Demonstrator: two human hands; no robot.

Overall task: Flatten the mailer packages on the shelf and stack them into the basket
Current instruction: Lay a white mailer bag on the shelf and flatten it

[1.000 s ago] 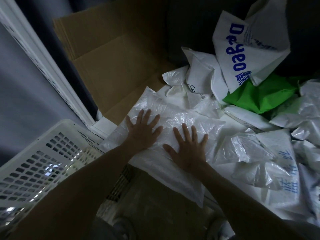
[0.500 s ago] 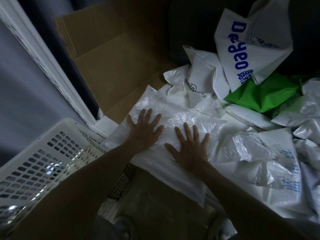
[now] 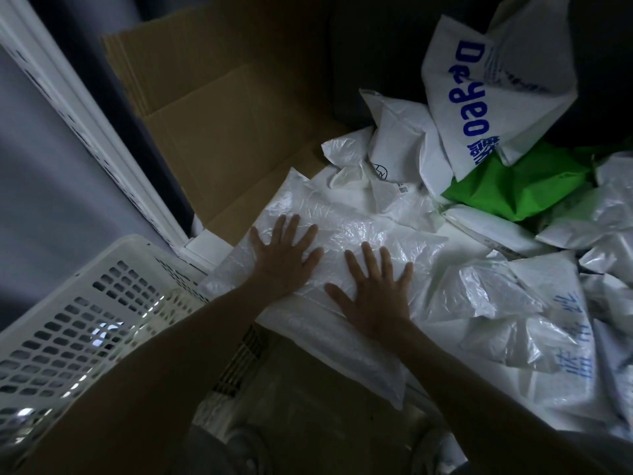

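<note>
Pressing hands on mailer, long axis crosswise

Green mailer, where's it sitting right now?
In the head view, the green mailer lies at the upper right, toward the back of the pile, partly tucked under the white bag with blue lettering.

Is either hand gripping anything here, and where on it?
Nothing is gripped. Left hand and right hand lie flat, fingers spread, pressing the middle of the white mailer.
</note>
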